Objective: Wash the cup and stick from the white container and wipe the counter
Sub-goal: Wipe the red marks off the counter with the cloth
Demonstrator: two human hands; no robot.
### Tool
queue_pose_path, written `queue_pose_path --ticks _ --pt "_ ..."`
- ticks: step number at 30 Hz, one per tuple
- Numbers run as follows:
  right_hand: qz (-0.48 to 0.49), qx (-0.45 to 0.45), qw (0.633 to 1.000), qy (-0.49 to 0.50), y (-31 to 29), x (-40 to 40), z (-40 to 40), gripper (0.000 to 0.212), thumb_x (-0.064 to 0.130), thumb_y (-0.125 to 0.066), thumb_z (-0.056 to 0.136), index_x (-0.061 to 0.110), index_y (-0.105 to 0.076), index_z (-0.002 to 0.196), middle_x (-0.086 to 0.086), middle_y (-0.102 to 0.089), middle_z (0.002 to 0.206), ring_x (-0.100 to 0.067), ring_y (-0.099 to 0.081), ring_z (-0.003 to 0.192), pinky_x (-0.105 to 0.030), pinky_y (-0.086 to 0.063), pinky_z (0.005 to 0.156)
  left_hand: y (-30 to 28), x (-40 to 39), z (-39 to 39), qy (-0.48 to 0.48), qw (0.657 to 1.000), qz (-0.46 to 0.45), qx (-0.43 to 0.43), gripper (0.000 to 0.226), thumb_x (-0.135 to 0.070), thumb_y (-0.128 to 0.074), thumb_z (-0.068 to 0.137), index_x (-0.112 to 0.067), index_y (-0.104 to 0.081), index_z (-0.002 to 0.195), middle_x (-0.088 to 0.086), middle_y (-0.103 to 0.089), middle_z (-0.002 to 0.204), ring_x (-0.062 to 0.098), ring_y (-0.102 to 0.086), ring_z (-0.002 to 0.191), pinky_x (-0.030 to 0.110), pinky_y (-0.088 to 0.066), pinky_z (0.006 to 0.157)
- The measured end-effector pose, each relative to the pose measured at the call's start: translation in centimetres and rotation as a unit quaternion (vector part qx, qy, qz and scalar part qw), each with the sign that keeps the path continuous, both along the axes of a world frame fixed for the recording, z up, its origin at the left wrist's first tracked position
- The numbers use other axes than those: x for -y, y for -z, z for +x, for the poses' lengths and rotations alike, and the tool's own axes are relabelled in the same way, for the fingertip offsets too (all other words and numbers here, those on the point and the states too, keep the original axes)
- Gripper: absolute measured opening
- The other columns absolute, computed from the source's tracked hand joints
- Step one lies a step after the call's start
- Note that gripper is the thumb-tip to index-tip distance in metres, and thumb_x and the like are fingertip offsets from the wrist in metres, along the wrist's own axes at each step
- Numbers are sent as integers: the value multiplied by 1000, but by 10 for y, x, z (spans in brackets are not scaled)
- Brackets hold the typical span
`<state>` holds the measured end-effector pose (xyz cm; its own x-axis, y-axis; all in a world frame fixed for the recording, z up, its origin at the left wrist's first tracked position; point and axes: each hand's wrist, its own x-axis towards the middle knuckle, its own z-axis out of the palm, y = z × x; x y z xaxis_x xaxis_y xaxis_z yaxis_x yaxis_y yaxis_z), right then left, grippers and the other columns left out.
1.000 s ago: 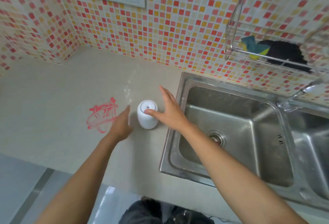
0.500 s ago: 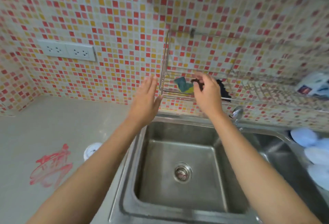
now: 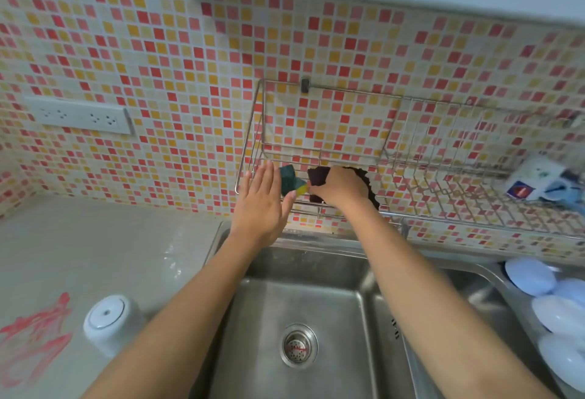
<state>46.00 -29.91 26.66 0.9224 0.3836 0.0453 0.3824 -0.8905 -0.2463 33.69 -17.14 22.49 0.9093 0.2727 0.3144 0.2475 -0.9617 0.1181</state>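
A white cup [image 3: 109, 319] stands upside down on the counter [image 3: 110, 240], left of the sink and partly behind my left forearm. My left hand [image 3: 262, 205] is raised flat with fingers apart in front of the wire rack's [image 3: 253, 132] left end, holding nothing. Just right of it lies a green and yellow sponge [image 3: 288, 180]. My right hand [image 3: 338, 189] reaches into the rack and its fingers are closed on a dark cloth [image 3: 319, 175] lying there. No stick is in view.
A red smear [image 3: 31, 335] marks the counter at the lower left. The steel sink basin [image 3: 300, 303] lies below my arms, with a drain [image 3: 297, 346]. Pale blue dishes [image 3: 538, 278] sit in the right basin. A printed mug [image 3: 535, 180] rests in the rack. Wall sockets [image 3: 79, 116] are at left.
My view rose from the counter to the wall rack. Both hands left the cup and reached up; my right hand has closed on the dark cloth.
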Motion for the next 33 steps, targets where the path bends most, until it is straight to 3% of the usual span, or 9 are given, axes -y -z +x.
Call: queue_pose_path --ticks 3,6,9,14,21,25,28,33 --pt "-15 8 1000 3 -1 -2 5 33 36 -61 88 11 -58 108 -4 -61 94 -25 -61 86 -28 -41 55 -1 1 -1 -3 1000 -1 -6 71 -56 2 98 -11 6 153 4 8 162 17 13 148 35 18 114" --pt "-19 14 1000 -9 3 -3 12 30 28 -62 89 10 -56 113 -8 -63 106 -28 -62 94 -31 -43 62 -4 3 -2 1 1000 -13 -15 70 -55 -1 98 -11 7 152 5 9 161 17 13 148 36 16 116" --pt "42 8 999 -14 0 -1 13 20 22 -56 91 9 -58 107 -9 -62 94 -29 -63 90 -28 -39 56 -6 2 -10 24 999 -23 -17 70 -55 -3 98 -12 7 152 4 11 161 16 16 147 36 16 117" --pt "259 63 964 8 -28 7 -22 26 21 -54 90 12 -61 114 -8 -66 106 -20 -56 79 -24 -38 57 2 -19 -69 59 991 -120 16 66 -52 -18 101 -20 4 154 -3 13 161 7 21 142 27 16 115" --pt "324 118 931 -119 -56 -40 -131 14 21 -58 83 17 -61 96 -3 -60 88 -20 -54 78 -26 -36 62 46 -108 -179 -93 973 -203 54 67 -51 -30 100 -21 -7 155 -2 1 162 11 5 148 28 7 115" --pt "288 66 936 -192 -18 -93 -183 6 17 -58 80 14 -56 86 0 -55 83 -19 -47 78 -28 -31 64 79 -147 -230 -133 954 -264 42 77 -63 -33 93 -21 -13 154 1 -8 162 17 -6 150 35 -5 119" --pt "236 -11 953 -189 40 -131 -201 6 16 -56 81 15 -55 87 -1 -56 85 -20 -49 81 -30 -32 65 97 -160 -256 -127 934 -332 34 90 -73 -44 83 -24 -16 153 -3 -15 161 16 -14 148 35 -14 119" --pt "158 -120 972 -124 143 -172 -219 9 15 -54 85 12 -55 93 -7 -58 97 -26 -52 94 -30 -33 71 137 -172 -276 -126 887 -444 24 109 -61 -75 67 -23 -20 152 -9 -25 157 9 -26 142 23 -20 111"
